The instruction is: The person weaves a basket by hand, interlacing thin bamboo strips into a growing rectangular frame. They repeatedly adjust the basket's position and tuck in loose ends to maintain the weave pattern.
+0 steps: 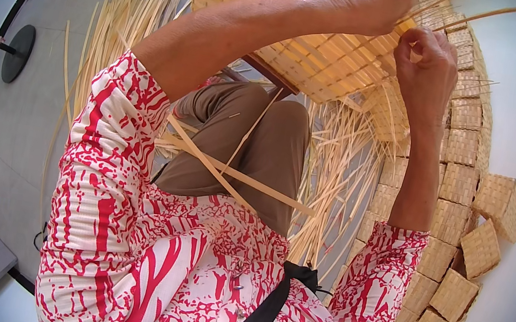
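Big woven bamboo basket (304,46) held up over the lap, top centre, loose ends sticking out at its rim. Stack of finished small woven baskets (454,214) down the right side, by the wall. Loose bamboo strips (116,28) piled on floor at left, more under the knees. L hand (366,2) on the basket edge, fingers curled together, pinching a thin strip (473,14). R hand (428,60) just beside it, thumb + fingers closed on the weave edge. To do it well, imo: keep strip taut, feed flat w/o twist, R hand pins the crossing tight.
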A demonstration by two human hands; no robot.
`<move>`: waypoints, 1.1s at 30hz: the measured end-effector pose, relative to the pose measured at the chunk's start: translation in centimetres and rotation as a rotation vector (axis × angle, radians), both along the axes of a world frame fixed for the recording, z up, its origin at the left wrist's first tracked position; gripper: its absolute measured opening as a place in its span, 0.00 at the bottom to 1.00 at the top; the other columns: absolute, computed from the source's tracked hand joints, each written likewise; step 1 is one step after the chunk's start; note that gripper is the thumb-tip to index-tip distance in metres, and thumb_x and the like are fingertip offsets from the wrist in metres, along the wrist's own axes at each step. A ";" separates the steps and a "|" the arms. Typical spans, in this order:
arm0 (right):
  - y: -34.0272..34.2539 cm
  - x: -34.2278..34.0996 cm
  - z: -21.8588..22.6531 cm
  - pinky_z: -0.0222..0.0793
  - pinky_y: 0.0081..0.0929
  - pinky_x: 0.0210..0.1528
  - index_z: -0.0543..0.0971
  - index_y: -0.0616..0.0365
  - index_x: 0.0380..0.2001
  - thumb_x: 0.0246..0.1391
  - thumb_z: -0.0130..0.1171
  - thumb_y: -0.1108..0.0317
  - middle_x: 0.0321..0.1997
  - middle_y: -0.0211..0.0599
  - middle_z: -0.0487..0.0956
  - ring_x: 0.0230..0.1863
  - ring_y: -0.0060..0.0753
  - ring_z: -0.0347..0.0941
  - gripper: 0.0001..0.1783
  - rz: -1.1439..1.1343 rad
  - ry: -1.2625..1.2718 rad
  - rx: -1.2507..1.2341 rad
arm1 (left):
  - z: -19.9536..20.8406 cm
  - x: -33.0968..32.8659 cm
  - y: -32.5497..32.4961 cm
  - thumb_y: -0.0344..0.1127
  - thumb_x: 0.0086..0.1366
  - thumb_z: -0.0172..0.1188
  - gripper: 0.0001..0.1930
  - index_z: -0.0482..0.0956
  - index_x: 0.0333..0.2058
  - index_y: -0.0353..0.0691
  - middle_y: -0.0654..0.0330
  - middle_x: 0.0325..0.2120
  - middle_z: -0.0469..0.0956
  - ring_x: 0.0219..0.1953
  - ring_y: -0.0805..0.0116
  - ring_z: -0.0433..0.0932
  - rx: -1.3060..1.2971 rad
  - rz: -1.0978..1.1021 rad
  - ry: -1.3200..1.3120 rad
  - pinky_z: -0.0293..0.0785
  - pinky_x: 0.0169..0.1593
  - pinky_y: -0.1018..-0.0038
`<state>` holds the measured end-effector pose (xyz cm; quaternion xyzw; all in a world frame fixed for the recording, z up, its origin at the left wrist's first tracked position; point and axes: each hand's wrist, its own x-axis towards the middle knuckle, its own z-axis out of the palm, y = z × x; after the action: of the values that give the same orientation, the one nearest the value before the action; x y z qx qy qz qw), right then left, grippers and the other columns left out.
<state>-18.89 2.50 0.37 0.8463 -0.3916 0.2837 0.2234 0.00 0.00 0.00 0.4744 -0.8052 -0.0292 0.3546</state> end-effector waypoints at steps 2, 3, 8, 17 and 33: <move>0.3 -0.1 0.0 0.73 0.41 0.43 0.83 0.50 0.32 0.51 0.67 0.69 0.31 0.33 0.80 0.38 0.44 0.75 0.04 -0.006 0.001 -0.027 | 0.3 0.1 0.6 0.28 0.55 0.63 0.08 0.86 0.35 0.36 0.43 0.35 0.85 0.44 0.43 0.85 -0.042 -0.026 0.017 0.81 0.45 0.54; 0.2 0.1 -0.2 0.73 0.41 0.43 0.83 0.50 0.32 0.52 0.67 0.68 0.31 0.33 0.80 0.38 0.44 0.75 0.04 -0.003 0.012 -0.057 | 0.2 0.3 0.8 0.28 0.56 0.62 0.08 0.85 0.35 0.36 0.43 0.35 0.85 0.44 0.43 0.85 -0.076 -0.054 0.041 0.81 0.45 0.54; -0.1 1.5 -1.5 0.74 0.40 0.41 0.82 0.51 0.31 0.54 0.66 0.69 0.34 0.31 0.79 0.38 0.42 0.76 0.02 0.023 -0.053 -0.174 | 0.2 0.6 0.8 0.29 0.58 0.60 0.07 0.85 0.34 0.38 0.44 0.36 0.85 0.43 0.44 0.85 -0.109 -0.018 0.062 0.80 0.44 0.53; 1.0 1.1 -1.4 0.75 0.36 0.41 0.78 0.55 0.42 0.61 0.60 0.77 0.41 0.37 0.79 0.42 0.43 0.78 0.08 0.360 -0.301 -0.030 | 0.7 -0.2 0.8 0.31 0.60 0.58 0.07 0.83 0.29 0.36 0.41 0.28 0.82 0.37 0.39 0.83 -0.078 -0.157 0.227 0.78 0.39 0.50; -3.3 -0.6 8.7 0.66 0.45 0.63 0.79 0.50 0.30 0.48 0.62 0.63 0.37 0.32 0.79 0.51 0.38 0.75 0.06 0.623 0.661 -0.435 | -0.5 -0.8 0.0 0.27 0.67 0.56 0.09 0.85 0.41 0.35 0.60 0.16 0.79 0.19 0.74 0.80 0.293 -0.309 0.461 0.76 0.24 0.73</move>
<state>-19.53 -0.82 9.11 0.9015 0.0395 0.1289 0.4113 -0.84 -0.04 -0.47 0.3734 -0.7533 -0.3054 0.4470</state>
